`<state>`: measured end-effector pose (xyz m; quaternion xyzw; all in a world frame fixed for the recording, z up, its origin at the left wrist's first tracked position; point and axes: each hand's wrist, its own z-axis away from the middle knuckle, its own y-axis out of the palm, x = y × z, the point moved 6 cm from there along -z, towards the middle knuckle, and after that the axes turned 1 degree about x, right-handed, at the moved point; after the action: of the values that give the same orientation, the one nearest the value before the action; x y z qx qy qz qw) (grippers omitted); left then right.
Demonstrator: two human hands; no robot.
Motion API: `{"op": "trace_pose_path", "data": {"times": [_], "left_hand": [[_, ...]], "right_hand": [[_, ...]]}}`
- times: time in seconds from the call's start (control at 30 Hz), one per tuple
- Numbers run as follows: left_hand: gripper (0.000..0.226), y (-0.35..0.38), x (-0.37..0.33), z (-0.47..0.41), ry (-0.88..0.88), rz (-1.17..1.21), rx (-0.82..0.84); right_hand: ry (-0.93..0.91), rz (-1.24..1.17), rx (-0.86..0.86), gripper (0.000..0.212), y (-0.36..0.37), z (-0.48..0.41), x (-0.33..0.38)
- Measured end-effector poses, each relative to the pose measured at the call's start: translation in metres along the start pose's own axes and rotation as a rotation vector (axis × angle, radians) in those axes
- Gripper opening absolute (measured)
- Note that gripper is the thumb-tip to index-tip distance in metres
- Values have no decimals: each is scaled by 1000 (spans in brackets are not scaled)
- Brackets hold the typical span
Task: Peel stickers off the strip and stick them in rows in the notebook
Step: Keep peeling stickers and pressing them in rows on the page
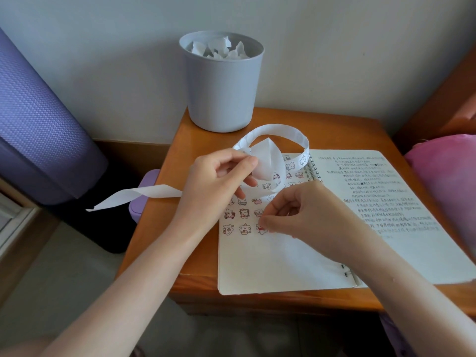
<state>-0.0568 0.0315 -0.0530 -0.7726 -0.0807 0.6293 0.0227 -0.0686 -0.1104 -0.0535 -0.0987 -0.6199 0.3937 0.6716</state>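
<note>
Small wooden table (164,243), notebook (278,264) near its front edge. Your right hand (304,212) is pinching a sticker (260,228) onto the bottom row; your left hand (219,181) is gripping the strip (280,134) just behind.

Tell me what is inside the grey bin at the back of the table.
The grey bin holds crumpled white paper scraps, piled near its rim. Its wall hides whatever lies beneath them.

Materials: mostly paper on wood
table (159,243) glossy varnished wood; notebook (283,264) matt paper, metal spiral; strip (280,134) smooth paper; bin (221,91) matt plastic
</note>
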Motion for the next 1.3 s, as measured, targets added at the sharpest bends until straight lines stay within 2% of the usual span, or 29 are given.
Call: {"op": "trace_pose_path", "data": {"times": [0.2, 0.33, 0.5, 0.67, 0.87, 1.07, 1.3], "left_hand": [[12, 0, 0, 0, 2, -9, -5], [13, 0, 0, 0, 0, -14, -4], [13, 0, 1, 0, 0, -16, -8], [13, 0, -1, 0, 1, -13, -12], [13, 0, 1, 0, -10, -28, -11], [13, 0, 1, 0, -14, -24, -15], [14, 0, 1, 0, -20, -19, -7]], "right_hand": [[-15, 93, -8, 9, 0, -1, -2], [-4, 116, -22, 22, -4, -3, -5], [-18, 127, 51, 10, -4, -4, -6], [-18, 180, 4, 34, 2, -1, -3], [-4, 156, 41, 18, -1, -3, -6], [-17, 272, -142, 38, 6, -1, 3], [-22, 190, -61, 20, -1, -4, -4]]}}
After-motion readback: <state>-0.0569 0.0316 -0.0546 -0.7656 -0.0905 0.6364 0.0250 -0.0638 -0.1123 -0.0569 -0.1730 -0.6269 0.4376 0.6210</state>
